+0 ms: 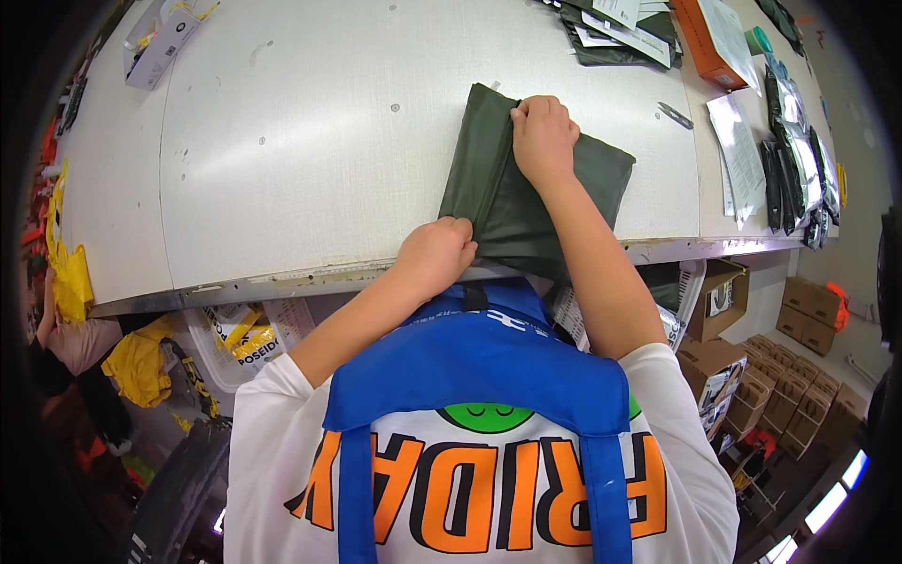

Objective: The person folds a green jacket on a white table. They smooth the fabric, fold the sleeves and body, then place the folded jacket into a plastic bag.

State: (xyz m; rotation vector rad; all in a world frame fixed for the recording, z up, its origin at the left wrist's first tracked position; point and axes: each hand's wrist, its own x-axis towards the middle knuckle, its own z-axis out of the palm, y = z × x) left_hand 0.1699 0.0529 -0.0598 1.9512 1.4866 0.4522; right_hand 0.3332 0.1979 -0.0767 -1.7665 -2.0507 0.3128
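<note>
A dark green folded piece of thin fabric (587, 183) lies on the table in front of me, its near edge hanging slightly over the table's front edge. A folded flap runs along its left side. My right hand (545, 141) grips the far end of that fold with curled fingers. At the near end of the same fold, my left hand (438, 250) is closed on the fabric's lower left corner. What lies under the fingers of each hand is hidden.
Dark plastic packages with papers (625, 38) lie at the far right, beside an orange box (714, 42). A small cutter (675, 116) rests right of the fabric. Silvery-black packets (794, 150) and paper sheets (737, 155) lie farther right. White baskets (221, 352) stand below the table edge.
</note>
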